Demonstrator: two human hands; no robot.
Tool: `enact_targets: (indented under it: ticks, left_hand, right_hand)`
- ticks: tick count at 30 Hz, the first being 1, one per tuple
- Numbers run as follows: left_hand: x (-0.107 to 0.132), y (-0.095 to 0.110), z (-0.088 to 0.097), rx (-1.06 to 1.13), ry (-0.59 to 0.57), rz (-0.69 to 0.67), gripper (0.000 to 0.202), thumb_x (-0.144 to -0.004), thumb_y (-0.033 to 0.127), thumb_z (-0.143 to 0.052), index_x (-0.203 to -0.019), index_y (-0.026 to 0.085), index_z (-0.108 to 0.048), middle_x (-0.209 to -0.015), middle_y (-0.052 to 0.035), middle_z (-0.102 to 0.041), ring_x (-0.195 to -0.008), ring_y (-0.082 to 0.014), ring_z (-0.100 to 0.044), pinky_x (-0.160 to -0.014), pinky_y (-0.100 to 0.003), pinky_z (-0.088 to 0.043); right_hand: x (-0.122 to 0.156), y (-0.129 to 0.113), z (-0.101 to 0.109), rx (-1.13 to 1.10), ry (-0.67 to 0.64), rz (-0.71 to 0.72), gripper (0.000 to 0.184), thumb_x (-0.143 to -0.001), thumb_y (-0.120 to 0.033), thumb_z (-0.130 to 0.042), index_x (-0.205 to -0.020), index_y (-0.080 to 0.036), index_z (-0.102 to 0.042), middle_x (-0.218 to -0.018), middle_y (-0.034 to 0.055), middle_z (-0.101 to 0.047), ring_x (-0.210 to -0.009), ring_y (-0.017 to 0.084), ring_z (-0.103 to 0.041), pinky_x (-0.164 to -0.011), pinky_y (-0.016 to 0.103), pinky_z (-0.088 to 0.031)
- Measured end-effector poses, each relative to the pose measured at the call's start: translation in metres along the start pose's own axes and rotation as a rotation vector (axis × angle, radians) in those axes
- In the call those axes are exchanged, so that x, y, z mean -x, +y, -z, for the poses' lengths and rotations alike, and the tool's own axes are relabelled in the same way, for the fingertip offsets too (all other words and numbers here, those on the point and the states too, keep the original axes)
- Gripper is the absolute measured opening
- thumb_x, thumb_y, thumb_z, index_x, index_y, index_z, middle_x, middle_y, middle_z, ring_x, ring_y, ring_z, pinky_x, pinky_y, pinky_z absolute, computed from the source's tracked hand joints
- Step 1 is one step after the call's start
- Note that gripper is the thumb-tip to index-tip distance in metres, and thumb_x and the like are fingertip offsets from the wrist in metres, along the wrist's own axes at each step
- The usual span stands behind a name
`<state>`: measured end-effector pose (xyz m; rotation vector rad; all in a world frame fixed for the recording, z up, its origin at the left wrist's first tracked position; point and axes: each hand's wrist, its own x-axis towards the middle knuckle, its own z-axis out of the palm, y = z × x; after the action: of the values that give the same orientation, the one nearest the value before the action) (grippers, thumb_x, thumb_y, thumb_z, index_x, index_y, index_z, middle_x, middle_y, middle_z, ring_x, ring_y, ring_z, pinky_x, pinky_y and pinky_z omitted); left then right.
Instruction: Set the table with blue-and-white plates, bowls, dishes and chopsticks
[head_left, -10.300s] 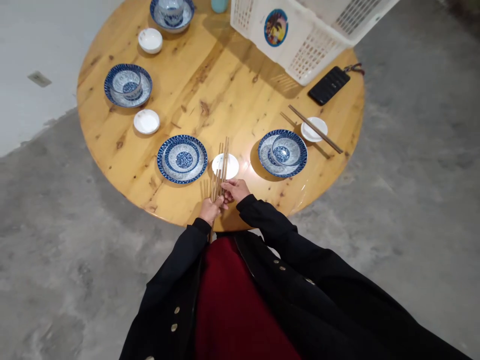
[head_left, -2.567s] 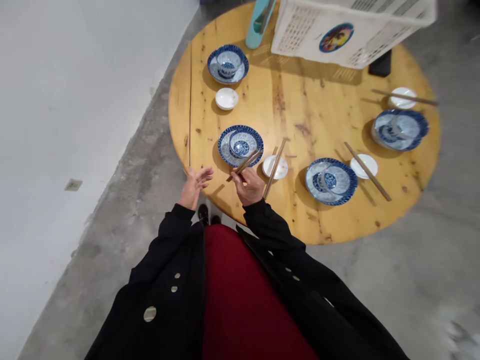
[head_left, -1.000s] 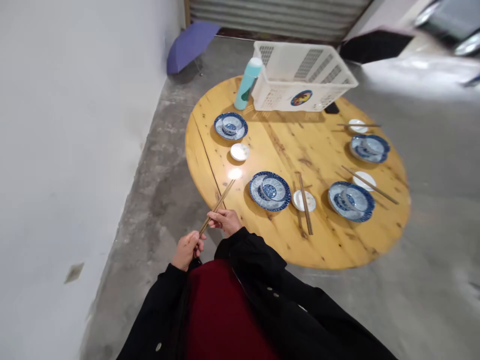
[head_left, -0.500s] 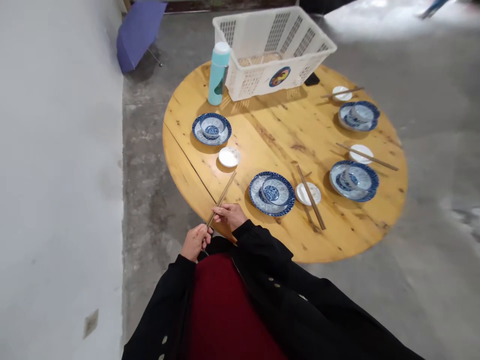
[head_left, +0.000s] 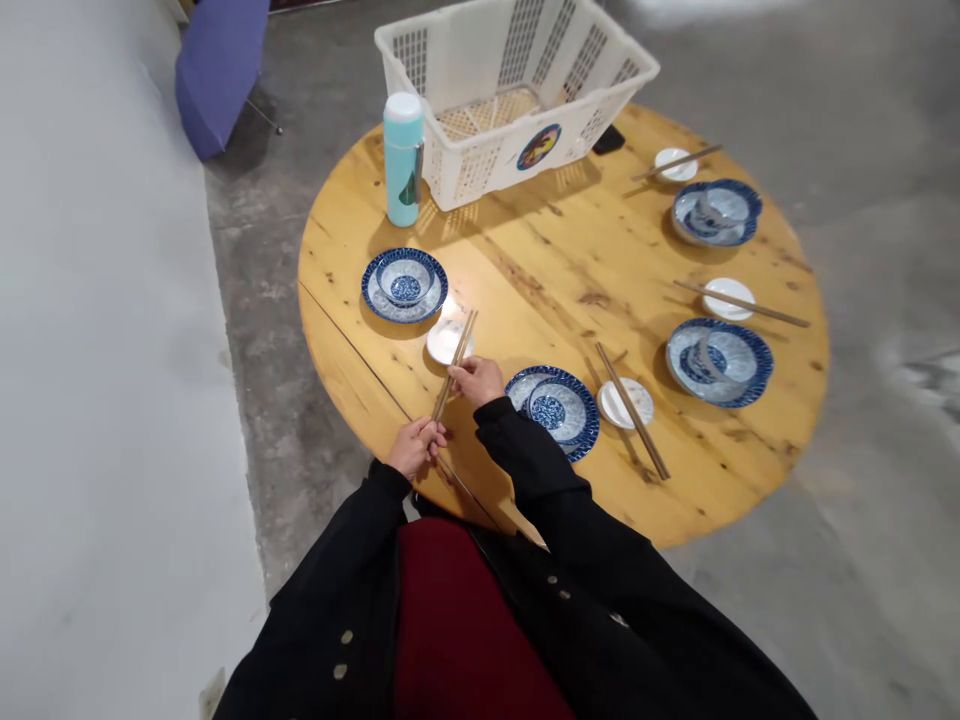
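While in two hands [head_left: 417, 447] [head_left: 478, 381], two chopsticks [head_left: 442, 399] over one white dish [head_left: 443, 342]

Past your right hand [head_left: 478, 380], bare wood [head_left: 510, 285] runs to the white basket [head_left: 504, 153] — a blue plate [head_left: 583, 412] blocks your right.

I see the table [head_left: 637, 250] from here as smooth, glossy wood; on it, a plastic crate [head_left: 469, 170], a shiny glazed saucer [head_left: 439, 342] and wooden-looking chopsticks [head_left: 466, 334]; beneath it, matt concrete floor [head_left: 885, 300]; left of it, a cloth umbrella [head_left: 221, 75].
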<state>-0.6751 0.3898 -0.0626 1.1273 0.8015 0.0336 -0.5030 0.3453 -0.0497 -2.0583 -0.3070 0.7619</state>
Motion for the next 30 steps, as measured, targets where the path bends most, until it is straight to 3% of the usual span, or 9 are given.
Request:
enact_targets:
  ticks: [5, 9, 15, 21, 30]
  left_hand:
    - [-0.03, 0.021, 0.006, -0.017, -0.01, 0.024, 0.021, -0.087, 0.033, -0.06, -0.079, 0.014, -0.06, -0.061, -0.0002, -0.06, -0.044, -0.0052, -0.046, -0.041, -0.017, -0.03]
    - [-0.048, 0.037, 0.019, -0.04, -0.037, 0.041, 0.021, -0.086, 0.031, -0.061, -0.075, 0.014, -0.059, -0.06, 0.0005, -0.058, -0.043, -0.0052, -0.045, -0.04, -0.017, -0.03]
    - [-0.069, 0.051, 0.035, -0.098, -0.078, 0.045, 0.02, -0.088, 0.03, -0.061, -0.075, 0.014, -0.059, -0.059, 0.0014, -0.058, -0.042, -0.0042, -0.043, -0.04, -0.016, -0.03]
    - [-0.083, 0.058, 0.043, -0.151, -0.142, 0.073, 0.018, -0.09, 0.026, -0.058, -0.076, 0.014, -0.059, -0.058, 0.0017, -0.058, -0.041, -0.0038, -0.042, -0.041, -0.016, -0.032]
    - [-0.088, 0.06, 0.049, -0.155, -0.225, 0.102, 0.025, -0.09, 0.036, -0.064, -0.081, 0.013, -0.061, -0.061, -0.0001, -0.061, -0.042, -0.0046, -0.046, -0.04, -0.016, -0.032]
  right_hand:
    - [-0.024, -0.019, -0.001, 0.441, 0.15, 0.088, 0.02, -0.084, -0.033, -0.062, -0.087, -0.016, -0.073, -0.087, 0.008, -0.075, -0.086, 0.023, -0.07, -0.081, 0.032, -0.052]
    - [-0.033, -0.025, -0.008, 0.584, 0.178, 0.079, 0.029, -0.09, -0.039, -0.058, -0.101, -0.017, -0.074, -0.099, 0.0107, -0.073, -0.096, 0.025, -0.067, -0.085, 0.033, -0.049]
    - [-0.042, -0.028, -0.016, 0.656, 0.22, 0.012, 0.037, -0.094, -0.046, -0.056, -0.112, -0.018, -0.071, -0.106, 0.0122, -0.068, -0.098, 0.026, -0.064, -0.085, 0.034, -0.047]
    - [-0.044, -0.029, -0.019, 0.651, 0.274, -0.023, 0.038, -0.094, -0.044, -0.057, -0.12, -0.017, -0.065, -0.106, 0.0106, -0.066, -0.099, 0.025, -0.063, -0.083, 0.034, -0.046]
    - [-0.047, -0.027, -0.024, 0.619, 0.308, -0.033, 0.04, -0.095, -0.046, -0.057, -0.121, -0.017, -0.064, -0.109, 0.0117, -0.068, -0.099, 0.025, -0.064, -0.086, 0.034, -0.047]
